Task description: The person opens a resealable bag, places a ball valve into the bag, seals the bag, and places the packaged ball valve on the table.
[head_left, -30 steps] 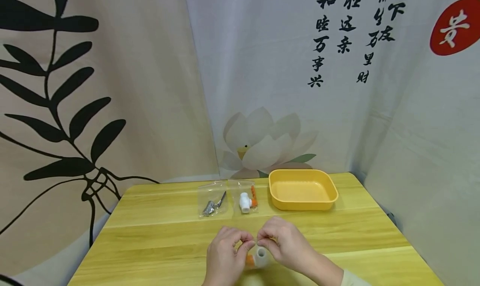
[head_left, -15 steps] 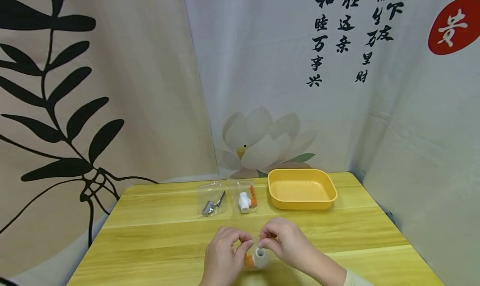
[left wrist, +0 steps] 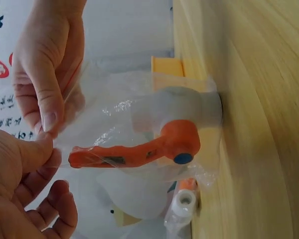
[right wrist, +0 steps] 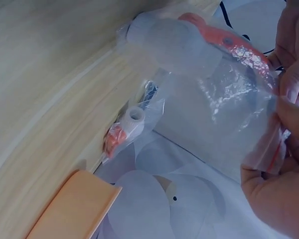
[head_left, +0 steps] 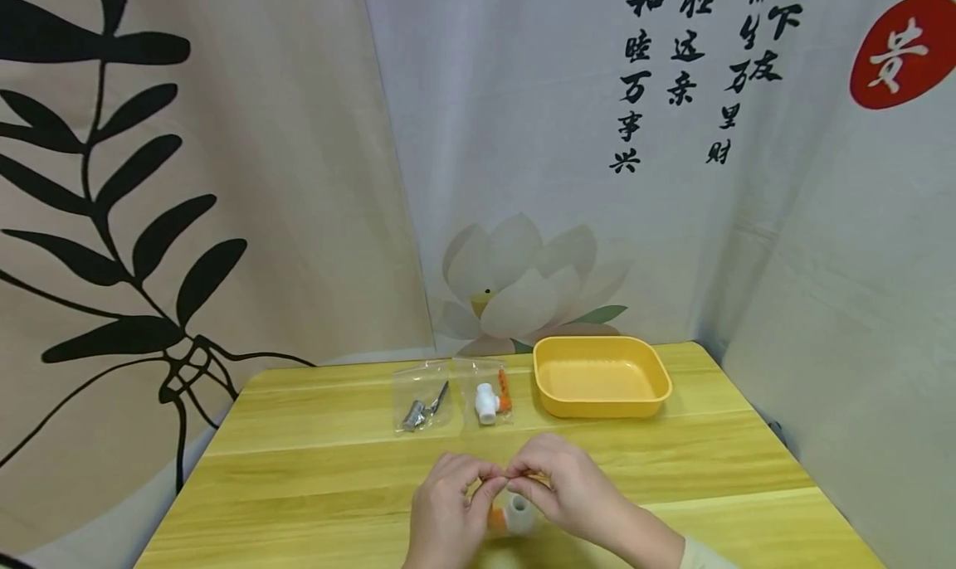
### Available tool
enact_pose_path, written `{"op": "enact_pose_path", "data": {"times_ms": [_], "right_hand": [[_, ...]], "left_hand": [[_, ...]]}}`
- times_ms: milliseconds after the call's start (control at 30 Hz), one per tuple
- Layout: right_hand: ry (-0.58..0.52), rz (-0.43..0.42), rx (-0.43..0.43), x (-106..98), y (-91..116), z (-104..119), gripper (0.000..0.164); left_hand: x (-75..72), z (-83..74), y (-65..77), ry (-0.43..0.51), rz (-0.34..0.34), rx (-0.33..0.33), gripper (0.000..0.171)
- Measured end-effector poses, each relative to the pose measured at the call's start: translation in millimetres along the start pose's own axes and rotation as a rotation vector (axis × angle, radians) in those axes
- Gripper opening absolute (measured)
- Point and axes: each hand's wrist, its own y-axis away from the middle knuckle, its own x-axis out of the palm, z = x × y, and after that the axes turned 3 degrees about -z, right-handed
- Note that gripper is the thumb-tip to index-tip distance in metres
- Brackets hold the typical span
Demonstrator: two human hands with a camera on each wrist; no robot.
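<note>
A clear zip bag (left wrist: 102, 107) hangs between my hands, holding a white plastic ball valve (left wrist: 177, 104) with an orange lever handle (left wrist: 122, 155). My left hand (head_left: 451, 503) pinches the bag's top edge between thumb and forefinger. From the other side, my right hand (head_left: 563, 482) pinches that same edge, its fingertips meeting the left ones. A red zip line (right wrist: 275, 158) shows by the right fingers in the right wrist view. The bag's lower end is right at the wooden table (left wrist: 259, 124). In the head view, the hands partly hide the bag.
Further back lies another clear bag with a white and orange valve (head_left: 487, 405). Beside it, a bag holds a chrome metal fitting (head_left: 417, 414). A yellow plastic tray (head_left: 603, 410) stands at the back right, before a printed curtain (head_left: 336, 179).
The right fingertips moved slightly right, away from the left ones, half a second ago. Now they are back against the left fingertips at the bag's top. Both hands keep their pinch.
</note>
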Motion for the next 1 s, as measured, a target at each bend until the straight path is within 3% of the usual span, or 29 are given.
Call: {"op": "enact_pose_path", "data": {"times_ms": [167, 233, 433, 633, 833, 1000], "right_hand": [[0.012, -0.02, -0.063, 1, -1, 1, 0.016], [0.034, -0.027, -0.068, 1, 0, 2, 0.016], [0.109, -0.07, -0.014, -1, 5, -1, 0.018], [0.177, -0.068, -0.066, -3, 12, -7, 0.016], [0.254, -0.049, -0.009, -11, 20, -16, 0.019], [0.265, -0.055, 0.017, -12, 21, -18, 0.019]], "left_hand": [[1.1, 1.2, -0.5, 0.006, -0.021, 0.07, 0.022], [0.6, 0.9, -0.6, 0.0, -0.03, 0.063, 0.024], [-4.1, -0.8, 0.4, -0.005, -0.045, -0.083, 0.028], [-6.2, -1.4, 0.9, -0.01, -0.056, -0.085, 0.03], [-16.1, -1.9, -2.3, -0.001, 0.042, -0.299, 0.023], [-19.2, -1.3, -5.9, 0.003, 0.087, -0.331, 0.02]]}}
